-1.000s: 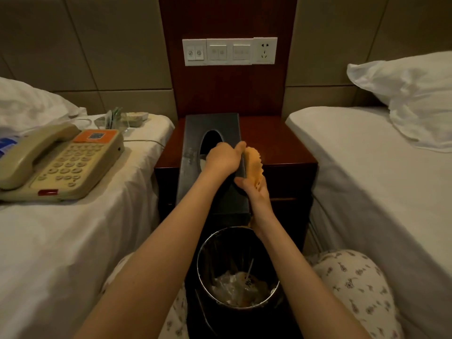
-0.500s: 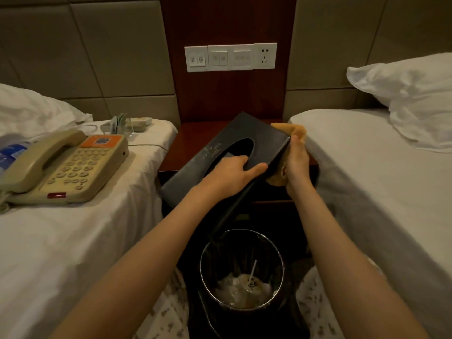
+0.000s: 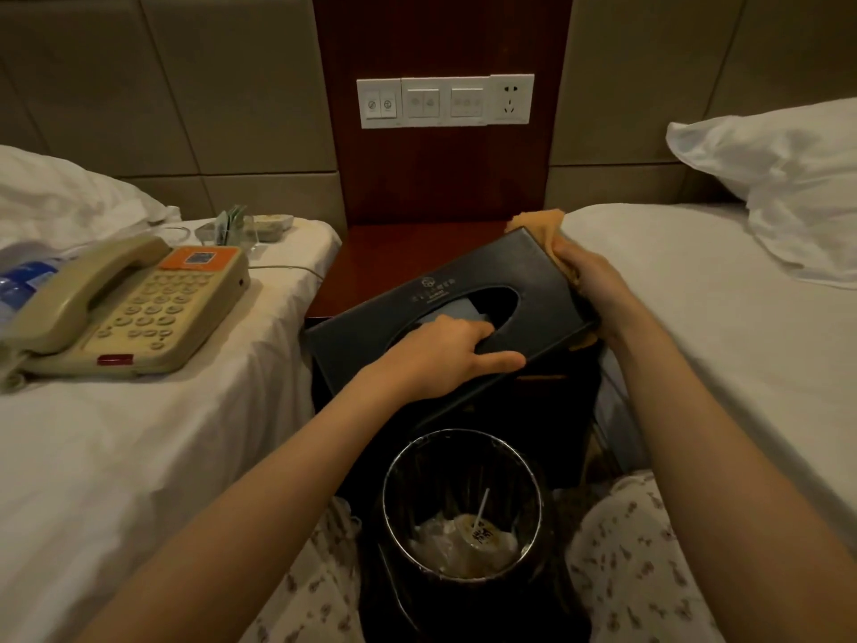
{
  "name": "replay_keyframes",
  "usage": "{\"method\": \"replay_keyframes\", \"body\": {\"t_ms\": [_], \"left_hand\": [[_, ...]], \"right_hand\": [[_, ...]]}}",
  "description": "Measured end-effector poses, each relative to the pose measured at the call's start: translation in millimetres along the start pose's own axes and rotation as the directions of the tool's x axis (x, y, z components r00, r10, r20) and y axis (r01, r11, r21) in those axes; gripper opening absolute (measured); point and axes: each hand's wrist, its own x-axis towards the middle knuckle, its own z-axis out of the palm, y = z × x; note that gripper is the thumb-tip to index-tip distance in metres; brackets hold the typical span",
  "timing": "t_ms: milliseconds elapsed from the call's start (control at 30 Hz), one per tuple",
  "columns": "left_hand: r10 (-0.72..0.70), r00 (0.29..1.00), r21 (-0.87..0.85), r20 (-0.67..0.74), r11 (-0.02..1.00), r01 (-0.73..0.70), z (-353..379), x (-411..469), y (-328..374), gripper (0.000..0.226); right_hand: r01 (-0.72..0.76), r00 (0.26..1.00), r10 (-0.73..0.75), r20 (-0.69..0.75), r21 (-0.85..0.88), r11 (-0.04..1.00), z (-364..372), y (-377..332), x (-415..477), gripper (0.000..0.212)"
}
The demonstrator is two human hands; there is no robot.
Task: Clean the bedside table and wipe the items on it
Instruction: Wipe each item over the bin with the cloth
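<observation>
A view from the head, looking down between two beds in dim light. Both forearms run out of the bottom of the picture, and so do the knees in patterned cloth. The left fingertips are hidden inside the oval opening of the tissue box. Most of the orange cloth is hidden behind the box and under the right hand. The gold print on the box lid is too small to read. Whether the box rests on the counter or is lifted off it cannot be told.

There is one black tissue box. It lies slantwise over the front edge of the dark red wooden counter, with its right end farther away. One round waste bin stands on the floor below it, holding crumpled plastic and a cup with a straw. One beige telephone lies on the left bed. Beside it is one water bottle, cut off by the frame. Farther back stand a glass of packets and a small dish, both hard to make out. Each bed has one white pillow. One white switch panel sits on the wall above.

The left hand lies palm down on the box lid. Its fingers hook into the opening, and its thumb stretches along the near edge, so it holds the box. The right hand curls round the cloth and presses it against the box's far right end.
</observation>
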Motion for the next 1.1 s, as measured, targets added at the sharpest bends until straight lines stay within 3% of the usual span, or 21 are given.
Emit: {"method": "replay_keyframes", "body": {"t_ms": [133,333,533,667,733,833,933,1100], "left_hand": [[-0.055,0.996,-0.06,-0.076,0.997,0.05,0,7,-8,0.046],[-0.203,0.941,-0.187,-0.271,0.97,0.155,8,19,-8,0.051],[-0.384,0.827,-0.305,-0.411,0.913,0.273,4,34,0,0.044],[-0.446,0.79,-0.382,-0.421,0.877,0.291,-3,40,-9,0.049],[-0.514,0.757,-0.532,-0.404,0.805,0.263,-6,44,-16,0.046],[-0.671,0.647,-0.806,-0.361,0.573,0.145,-11,47,-26,0.051],[-0.77,0.56,-0.92,-0.306,0.391,0.035,-13,49,-28,0.056],[-0.826,0.453,-0.937,-0.335,0.341,-0.07,-14,54,-20,0.056]], "right_hand": [[-0.004,0.999,0.008,-0.049,0.09,0.996,-2,12,-3,0.046],[0.143,0.955,-0.088,-0.282,0.179,0.973,43,21,-26,0.041],[0.193,0.976,-0.165,-0.145,0.21,0.958,93,34,-62,0.044],[0.141,0.99,-0.136,-0.035,0.259,0.956,103,42,-73,0.045],[0.11,0.994,-0.111,-0.01,0.251,0.962,104,44,-73,0.043],[0.174,0.984,-0.176,0.026,0.087,0.981,99,43,-73,0.04],[0.246,0.969,-0.247,-0.017,-0.07,0.967,95,48,-80,0.038],[0.205,0.932,-0.191,-0.308,0.014,0.979,109,68,-94,0.045]]}}
